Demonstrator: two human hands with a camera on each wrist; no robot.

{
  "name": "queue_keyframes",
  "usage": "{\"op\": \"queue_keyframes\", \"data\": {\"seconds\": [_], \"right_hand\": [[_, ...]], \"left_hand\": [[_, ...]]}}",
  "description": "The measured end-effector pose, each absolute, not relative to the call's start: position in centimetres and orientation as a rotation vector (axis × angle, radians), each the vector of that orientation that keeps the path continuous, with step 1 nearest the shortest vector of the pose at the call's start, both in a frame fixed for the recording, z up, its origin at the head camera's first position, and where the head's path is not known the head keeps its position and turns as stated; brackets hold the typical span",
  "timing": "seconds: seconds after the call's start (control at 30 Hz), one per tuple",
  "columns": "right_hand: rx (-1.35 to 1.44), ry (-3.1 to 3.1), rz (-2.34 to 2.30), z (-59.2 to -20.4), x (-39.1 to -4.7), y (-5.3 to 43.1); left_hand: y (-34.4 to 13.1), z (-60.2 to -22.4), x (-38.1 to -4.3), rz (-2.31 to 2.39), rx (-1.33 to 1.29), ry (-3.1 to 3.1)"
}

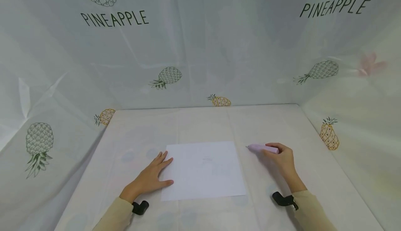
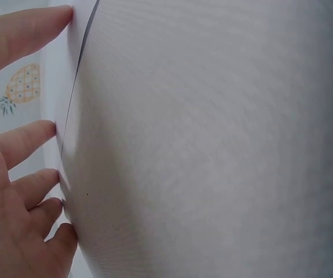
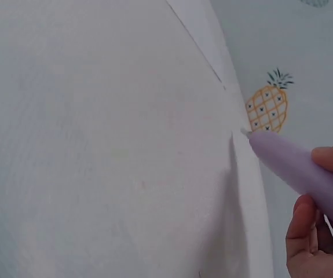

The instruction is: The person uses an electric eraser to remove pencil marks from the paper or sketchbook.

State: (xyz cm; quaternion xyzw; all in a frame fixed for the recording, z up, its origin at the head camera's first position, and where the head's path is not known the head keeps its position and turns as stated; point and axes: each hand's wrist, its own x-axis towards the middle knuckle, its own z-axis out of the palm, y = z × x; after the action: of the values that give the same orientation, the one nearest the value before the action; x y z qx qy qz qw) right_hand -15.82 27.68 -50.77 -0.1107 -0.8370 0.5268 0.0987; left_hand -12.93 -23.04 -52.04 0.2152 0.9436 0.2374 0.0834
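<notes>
A white sheet of paper [image 1: 200, 175] lies flat on the table, with short faint lines near its upper middle. My left hand [image 1: 150, 177] rests at the paper's left edge, fingers spread and fingertips touching it; the left wrist view shows these fingertips [image 2: 47, 128] along the edge. To the right of the paper, my right hand [image 1: 283, 158] pinches a thick lavender pen [image 1: 255, 147] between thumb and fingers. The pen's narrow pale tip points left toward the paper, apart from it. In the right wrist view, the lavender pen [image 3: 293, 165] is held above the table surface.
A white cloth covers the table [image 1: 203, 123]. Behind and at both sides hangs a pale curtain [image 1: 219, 50] printed with pineapples. Black wrist camera mounts [image 1: 141, 207] sit under both cuffs. A blurred pink shape [image 1: 371, 64] shows through the curtain at right.
</notes>
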Motion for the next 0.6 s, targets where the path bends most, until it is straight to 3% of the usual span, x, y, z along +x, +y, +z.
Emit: {"op": "queue_keyframes", "data": {"seconds": [0.3,0.6], "right_hand": [[-0.248,-1.8,2.458,-51.0,-15.93,27.7],[0.11,-1.335,2.804,-51.23,-16.16,27.46]], "left_hand": [[-23.19,-52.22,-12.94,0.716,0.641,2.79],[-23.18,-52.01,-13.04,0.727,0.632,2.774]]}}
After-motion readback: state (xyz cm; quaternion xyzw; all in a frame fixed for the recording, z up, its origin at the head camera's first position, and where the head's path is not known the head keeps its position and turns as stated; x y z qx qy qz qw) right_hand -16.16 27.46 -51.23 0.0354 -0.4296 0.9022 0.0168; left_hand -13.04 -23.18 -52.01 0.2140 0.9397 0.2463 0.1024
